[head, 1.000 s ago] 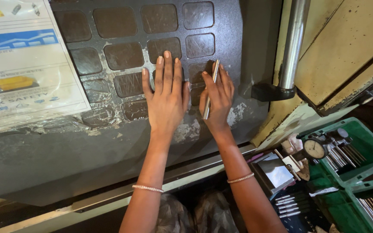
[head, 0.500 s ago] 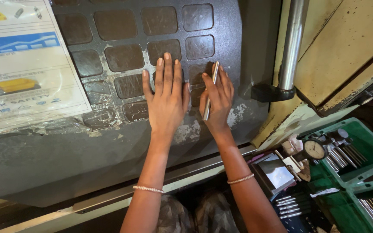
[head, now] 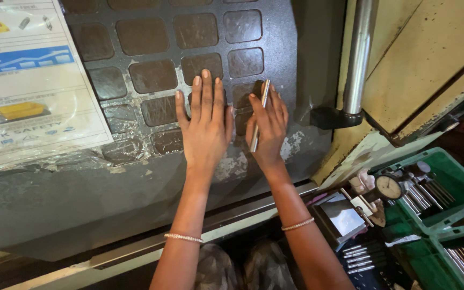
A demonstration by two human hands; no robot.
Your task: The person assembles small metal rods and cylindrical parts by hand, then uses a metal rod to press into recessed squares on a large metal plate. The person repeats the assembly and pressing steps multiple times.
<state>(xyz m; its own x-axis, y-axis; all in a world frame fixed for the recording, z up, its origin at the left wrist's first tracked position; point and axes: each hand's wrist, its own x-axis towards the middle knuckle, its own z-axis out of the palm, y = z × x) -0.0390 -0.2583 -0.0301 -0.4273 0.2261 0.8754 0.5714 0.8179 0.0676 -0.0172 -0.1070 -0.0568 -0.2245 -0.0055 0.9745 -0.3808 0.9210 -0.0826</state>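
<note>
My left hand (head: 204, 124) lies flat, fingers together, on a dark grey machine panel (head: 151, 86) that carries rows of worn square keys. My right hand (head: 268, 127) rests beside it, touching the panel, and holds a thin metal rod (head: 259, 115) between its fingers, pointing up along the hand. The two hands almost touch. Each wrist wears a thin bracelet.
A laminated printed sheet (head: 25, 80) covers the panel's left part. A shiny steel bar (head: 358, 53) runs upright to the right, in front of cream machine housing (head: 420, 64). Green trays (head: 436, 215) at lower right hold a dial gauge (head: 389, 187) and several metal pins.
</note>
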